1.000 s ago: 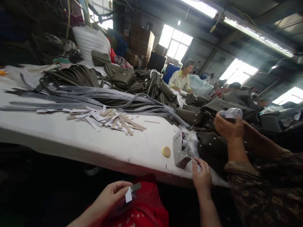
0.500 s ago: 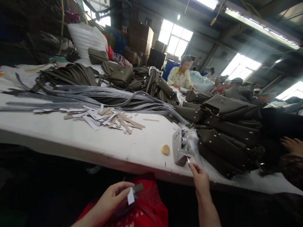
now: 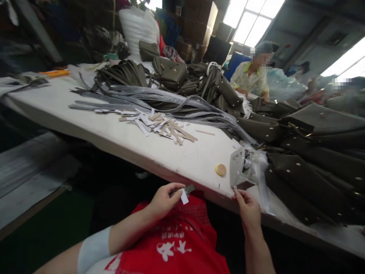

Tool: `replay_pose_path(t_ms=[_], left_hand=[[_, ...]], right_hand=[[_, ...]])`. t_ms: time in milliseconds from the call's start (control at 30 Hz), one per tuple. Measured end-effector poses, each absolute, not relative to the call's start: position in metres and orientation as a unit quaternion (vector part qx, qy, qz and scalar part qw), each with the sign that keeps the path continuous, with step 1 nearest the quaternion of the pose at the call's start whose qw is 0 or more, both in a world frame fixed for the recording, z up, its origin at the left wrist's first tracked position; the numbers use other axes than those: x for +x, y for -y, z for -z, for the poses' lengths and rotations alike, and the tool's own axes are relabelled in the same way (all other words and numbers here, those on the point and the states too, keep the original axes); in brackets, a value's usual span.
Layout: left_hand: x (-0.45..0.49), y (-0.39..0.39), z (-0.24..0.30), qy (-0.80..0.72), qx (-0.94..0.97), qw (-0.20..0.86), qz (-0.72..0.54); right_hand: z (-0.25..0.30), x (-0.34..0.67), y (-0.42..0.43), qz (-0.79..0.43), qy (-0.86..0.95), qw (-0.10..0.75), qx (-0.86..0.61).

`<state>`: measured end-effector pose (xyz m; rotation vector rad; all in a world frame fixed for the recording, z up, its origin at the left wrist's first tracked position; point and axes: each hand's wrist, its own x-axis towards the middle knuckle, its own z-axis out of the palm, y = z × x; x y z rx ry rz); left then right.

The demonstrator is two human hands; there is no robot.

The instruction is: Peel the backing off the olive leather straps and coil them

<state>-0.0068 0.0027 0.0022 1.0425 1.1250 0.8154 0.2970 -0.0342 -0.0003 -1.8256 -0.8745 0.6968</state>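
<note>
The left hand (image 3: 165, 200) pinched a dark strip (image 3: 189, 188) and white tag (image 3: 184, 197) just outside the table's (image 3: 196, 160) near edge, the right hand (image 3: 249, 211) pinched a tiny bit (image 3: 235, 188) by the gray box (image 3: 236, 167), and white tabletop stretched back to the scraps (image 3: 171, 128).

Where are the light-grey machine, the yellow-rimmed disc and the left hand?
Light-grey machine (image 3: 236, 166), head view: its side panel.
Yellow-rimmed disc (image 3: 221, 170), head view: its top face.
Left hand (image 3: 164, 201), head view: near thumb's base.
</note>
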Motion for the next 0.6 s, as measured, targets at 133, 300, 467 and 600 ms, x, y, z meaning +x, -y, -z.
replay_pose_path(t_ms=[133, 300, 467, 600], left_hand=[[0.0, -0.001, -0.002, -0.488, 0.514, 0.604, -0.364], [-0.001, 0.001, -0.006, -0.5, 0.54, 0.559, -0.382], [-0.006, -0.001, -0.01, -0.506, 0.522, 0.552, -0.408], [-0.007, -0.001, -0.012, -0.504, 0.518, 0.554, -0.415]], right_hand=[[-0.027, 0.217, 0.03, -0.455, 0.428, 0.46, -0.631], [-0.031, 0.163, 0.032, -0.628, 0.417, 0.406, -0.517], [-0.018, 0.163, 0.034, -0.658, 0.375, 0.401, -0.516], [-0.013, 0.163, 0.035, -0.664, 0.364, 0.39, -0.523]])
